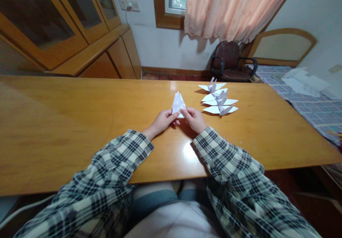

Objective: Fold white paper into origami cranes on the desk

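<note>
A partly folded white origami paper [177,102], pointed at its far end, is held just above the table between my two hands. My left hand [164,121] is closed on its lower left side, thumb across the near edge. On the lower right side my right hand [196,119] pinches the same paper, thumb and fingers together. The two thumbs almost meet at the paper's near part. To the right, several finished white paper cranes [220,102] stand in a row with wings spread, apart from my hands.
The brown wooden table [80,124] spans the view, its near edge close to my lap. Behind it stand a wooden cabinet [112,53] at left and a dark office chair [229,62]. A bed [301,92] with white papers [307,81] lies at right.
</note>
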The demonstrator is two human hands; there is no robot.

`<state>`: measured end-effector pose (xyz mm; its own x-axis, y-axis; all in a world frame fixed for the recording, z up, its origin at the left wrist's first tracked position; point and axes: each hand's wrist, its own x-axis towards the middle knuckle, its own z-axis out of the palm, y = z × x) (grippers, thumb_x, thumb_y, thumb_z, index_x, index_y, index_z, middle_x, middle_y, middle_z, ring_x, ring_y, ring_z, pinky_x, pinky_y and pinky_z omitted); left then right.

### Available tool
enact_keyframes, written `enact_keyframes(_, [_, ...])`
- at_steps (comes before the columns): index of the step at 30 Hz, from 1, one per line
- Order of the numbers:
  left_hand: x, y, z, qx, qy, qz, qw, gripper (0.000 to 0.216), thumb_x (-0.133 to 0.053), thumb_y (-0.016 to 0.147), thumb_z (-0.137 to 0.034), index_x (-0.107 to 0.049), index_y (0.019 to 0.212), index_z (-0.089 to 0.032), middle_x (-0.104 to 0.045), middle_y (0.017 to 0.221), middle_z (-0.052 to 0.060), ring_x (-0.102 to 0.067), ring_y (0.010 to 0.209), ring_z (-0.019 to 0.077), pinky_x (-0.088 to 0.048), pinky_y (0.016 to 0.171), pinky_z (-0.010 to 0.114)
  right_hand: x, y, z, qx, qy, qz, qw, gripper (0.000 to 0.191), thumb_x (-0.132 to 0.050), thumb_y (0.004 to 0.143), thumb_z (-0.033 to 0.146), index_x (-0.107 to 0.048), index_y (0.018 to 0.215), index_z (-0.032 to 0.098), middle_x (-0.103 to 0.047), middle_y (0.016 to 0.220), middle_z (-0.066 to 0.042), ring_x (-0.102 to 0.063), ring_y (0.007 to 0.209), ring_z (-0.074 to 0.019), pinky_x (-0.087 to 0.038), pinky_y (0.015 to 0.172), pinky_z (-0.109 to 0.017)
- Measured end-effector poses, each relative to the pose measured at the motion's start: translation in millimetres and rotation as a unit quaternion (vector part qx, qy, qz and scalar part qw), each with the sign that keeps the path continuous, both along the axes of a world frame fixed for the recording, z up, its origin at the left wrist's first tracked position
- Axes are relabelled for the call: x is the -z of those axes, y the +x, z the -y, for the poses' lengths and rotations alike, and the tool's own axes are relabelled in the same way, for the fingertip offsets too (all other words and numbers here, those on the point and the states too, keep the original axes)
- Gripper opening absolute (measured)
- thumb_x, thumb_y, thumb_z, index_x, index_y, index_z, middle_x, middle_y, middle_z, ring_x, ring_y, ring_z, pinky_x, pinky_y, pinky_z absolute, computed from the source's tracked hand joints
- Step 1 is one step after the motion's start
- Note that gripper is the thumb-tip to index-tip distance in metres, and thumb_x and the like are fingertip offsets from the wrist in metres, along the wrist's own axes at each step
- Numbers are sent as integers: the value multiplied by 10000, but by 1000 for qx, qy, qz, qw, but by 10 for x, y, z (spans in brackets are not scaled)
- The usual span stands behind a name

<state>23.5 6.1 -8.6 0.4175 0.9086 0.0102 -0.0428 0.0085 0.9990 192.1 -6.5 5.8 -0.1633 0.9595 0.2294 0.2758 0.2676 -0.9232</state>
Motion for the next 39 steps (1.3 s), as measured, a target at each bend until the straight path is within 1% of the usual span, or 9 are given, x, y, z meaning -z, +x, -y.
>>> enact_keyframes(4, [-10,7,8,-14,19,-14,1000,564,-680,716,-691,-603,760,-134,-643,593,19,-566,485,95,-484,463,203,15,-11,3,-12,-37,-30,999,584,-501,821,752,-560,674,191,-440,500,51,-403,467,-98,-308,469,-250])
enact_keyframes(7, [-1,6,-1,-36,25,-25,999,551,-673,722,-684,-602,756,-139,-645,590,19,-564,479,98,-472,459,206,24,-20,5,-19,-59,-52,997,601,-482,816,773,-540,653,198,-439,477,49,-418,447,-100,-320,456,-246])
enact_keyframes(12, [28,-3,-31,-70,50,-31,996,539,-653,742,-675,-610,737,-138,-656,595,18,-580,501,103,-457,494,207,19,-29,9,-47,-78,-44,995,626,-492,772,813,-544,665,198,-456,473,51,-427,445,-100,-342,461,-243])
enact_keyframes(16, [37,-4,-38,-72,50,-30,996,530,-647,755,-667,-613,749,-139,-665,608,20,-585,507,107,-451,500,208,6,-30,16,-46,-53,-21,997,619,-495,792,791,-520,621,197,-464,471,46,-419,447,-92,-336,477,-245])
enact_keyframes(20, [33,-2,-28,-73,45,-22,996,546,-651,747,-681,-618,755,-136,-667,607,24,-583,501,106,-447,488,203,2,-32,23,-42,-41,-16,998,601,-502,803,773,-525,634,197,-459,467,50,-415,436,-92,-331,476,-249])
enact_keyframes(26, [19,-7,-21,-54,44,2,998,543,-665,746,-675,-629,761,-133,-671,619,28,-584,512,100,-454,502,198,-16,-33,39,-33,-18,1,999,583,-500,827,745,-515,625,198,-467,475,46,-426,458,-96,-331,491,-248])
enact_keyframes(32, [22,-10,-24,-34,27,26,999,541,-677,743,-668,-630,755,-129,-671,617,25,-587,524,94,-468,512,184,-51,-34,52,-57,-14,-11,998,550,-509,852,698,-531,642,191,-464,497,46,-425,460,-96,-328,493,-252])
enact_keyframes(36, [16,-8,-11,-33,9,27,999,587,-688,706,-698,-649,804,-120,-676,648,29,-597,542,104,-486,519,199,-82,-29,59,-67,-15,-10,998,546,-500,857,695,-558,671,185,-462,510,47,-413,456,-95,-321,489,-254])
enact_keyframes(39, [6,-6,-4,-45,-5,35,998,612,-683,692,-718,-649,835,-124,-671,678,24,-592,552,111,-489,516,212,-91,-26,61,-65,-7,2,998,544,-495,854,698,-538,655,194,-444,504,48,-404,477,-100,-311,491,-254])
